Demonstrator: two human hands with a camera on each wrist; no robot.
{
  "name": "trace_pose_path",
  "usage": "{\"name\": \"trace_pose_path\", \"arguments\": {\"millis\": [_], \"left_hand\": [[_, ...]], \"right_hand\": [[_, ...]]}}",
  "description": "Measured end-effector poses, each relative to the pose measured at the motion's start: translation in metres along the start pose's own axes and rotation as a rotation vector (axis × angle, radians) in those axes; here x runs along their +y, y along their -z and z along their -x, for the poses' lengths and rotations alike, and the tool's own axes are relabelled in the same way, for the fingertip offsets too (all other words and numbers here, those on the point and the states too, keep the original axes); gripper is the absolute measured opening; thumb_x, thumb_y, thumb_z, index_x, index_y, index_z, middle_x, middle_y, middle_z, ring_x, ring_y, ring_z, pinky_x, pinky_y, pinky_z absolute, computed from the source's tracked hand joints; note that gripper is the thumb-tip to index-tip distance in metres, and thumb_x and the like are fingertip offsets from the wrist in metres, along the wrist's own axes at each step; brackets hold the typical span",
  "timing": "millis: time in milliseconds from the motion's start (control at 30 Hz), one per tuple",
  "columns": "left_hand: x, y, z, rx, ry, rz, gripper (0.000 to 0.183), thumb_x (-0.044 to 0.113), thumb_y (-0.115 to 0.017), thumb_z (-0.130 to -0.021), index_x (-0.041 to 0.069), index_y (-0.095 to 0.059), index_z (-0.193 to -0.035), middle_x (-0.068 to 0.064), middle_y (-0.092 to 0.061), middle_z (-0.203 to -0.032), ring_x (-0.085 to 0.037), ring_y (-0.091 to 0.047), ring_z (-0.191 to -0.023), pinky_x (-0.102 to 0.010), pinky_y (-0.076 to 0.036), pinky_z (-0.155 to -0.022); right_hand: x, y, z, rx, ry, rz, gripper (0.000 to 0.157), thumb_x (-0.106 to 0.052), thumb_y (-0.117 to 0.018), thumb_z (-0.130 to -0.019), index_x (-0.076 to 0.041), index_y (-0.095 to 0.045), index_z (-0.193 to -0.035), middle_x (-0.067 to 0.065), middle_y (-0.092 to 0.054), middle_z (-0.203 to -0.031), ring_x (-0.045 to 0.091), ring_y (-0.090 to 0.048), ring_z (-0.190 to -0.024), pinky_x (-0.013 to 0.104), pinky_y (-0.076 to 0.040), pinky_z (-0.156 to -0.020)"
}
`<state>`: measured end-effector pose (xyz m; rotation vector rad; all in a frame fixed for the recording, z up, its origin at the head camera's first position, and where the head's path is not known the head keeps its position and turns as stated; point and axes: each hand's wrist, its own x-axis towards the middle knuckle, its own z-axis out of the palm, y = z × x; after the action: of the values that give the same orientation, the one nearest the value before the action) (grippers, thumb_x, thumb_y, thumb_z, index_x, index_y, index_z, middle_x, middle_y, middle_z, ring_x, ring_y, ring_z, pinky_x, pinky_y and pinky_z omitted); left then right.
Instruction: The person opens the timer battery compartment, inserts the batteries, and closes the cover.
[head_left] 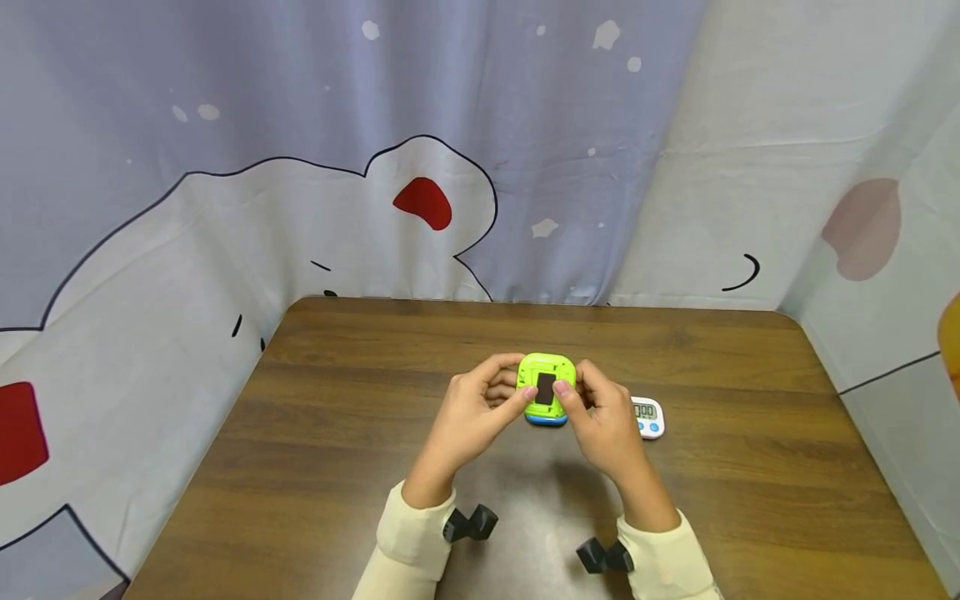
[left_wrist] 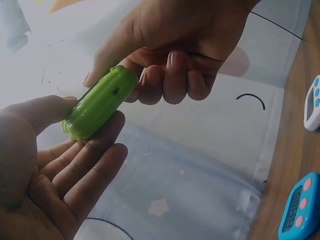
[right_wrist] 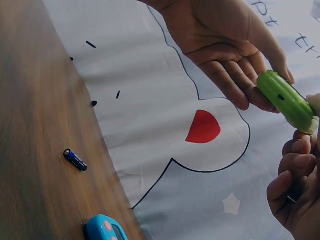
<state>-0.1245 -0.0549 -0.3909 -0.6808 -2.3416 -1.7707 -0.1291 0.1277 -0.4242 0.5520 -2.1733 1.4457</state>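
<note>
Green casing [head_left: 546,387] above the bench [head_left: 337,417], pinched by my left hand [head_left: 471,418] and right hand [head_left: 609,427], white timer [head_left: 649,417] showing "00", digits on blue timer [left_wrist: 301,206] blurred, label on battery [right_wrist: 75,160] too small to read

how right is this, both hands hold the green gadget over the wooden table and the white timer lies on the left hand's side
One thing is wrong: the head view shows the white timer on the side of the right hand, not the left hand. Both hands do hold the green gadget over the wooden table.
</note>
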Motion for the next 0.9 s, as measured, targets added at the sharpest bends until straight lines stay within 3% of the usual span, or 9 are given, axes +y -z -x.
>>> {"name": "trace_pose_path", "arguments": {"millis": [367,633,900], "left_hand": [[0.0,-0.003,-0.001,0.016,0.024,-0.038,0.032,0.004,-0.069,-0.09,-0.003,-0.061,-0.12,-0.014,-0.071,-0.092,-0.02,-0.071,-0.078,-0.028,-0.058,-0.071],[0.001,-0.003,-0.001,0.014,0.023,-0.037,0.033,0.004,-0.069,-0.09,-0.004,-0.06,-0.121,-0.015,-0.071,-0.091,-0.022,-0.072,-0.078,-0.027,-0.058,-0.07],[0.001,-0.003,0.0,0.019,0.019,-0.049,0.034,0.005,-0.068,-0.091,-0.005,-0.06,-0.123,-0.015,-0.071,-0.091,-0.024,-0.072,-0.078,-0.025,-0.057,-0.07]], "right_hand": [[-0.016,0.006,-0.004,-0.076,-0.019,-0.007,0.013,0.004,-0.059,-0.091,-0.005,-0.055,-0.084,-0.005,-0.047,-0.062,0.005,-0.041,-0.054,0.024,-0.036,-0.046],[0.017,0.001,0.002,-0.101,-0.049,0.011,0.012,0.002,-0.06,-0.094,-0.009,-0.057,-0.091,-0.004,-0.058,-0.074,0.01,-0.053,-0.065,0.026,-0.044,-0.054],[0.023,0.002,0.004,-0.116,-0.037,0.057,0.007,-0.011,-0.058,-0.098,-0.014,-0.057,-0.092,-0.009,-0.056,-0.074,0.011,-0.053,-0.066,0.027,-0.044,-0.056]]}}
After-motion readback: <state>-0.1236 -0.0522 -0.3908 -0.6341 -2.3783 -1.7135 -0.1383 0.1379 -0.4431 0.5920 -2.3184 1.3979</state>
